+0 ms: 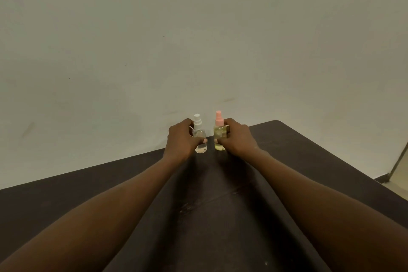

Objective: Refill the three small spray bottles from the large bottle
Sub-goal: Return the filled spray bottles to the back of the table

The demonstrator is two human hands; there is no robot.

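The left hand (181, 138) curls its grip round a small clear white-capped plastic spray bottle (200, 137); the right hand (237, 139) grips a small yellowish pink-capped spray bottle (219, 137). Both stand upright, near each other, at the far edge of the dark table (287, 161)

clear bottle (201, 147) half hidden, doorway (397, 161) — perhaps — cropped
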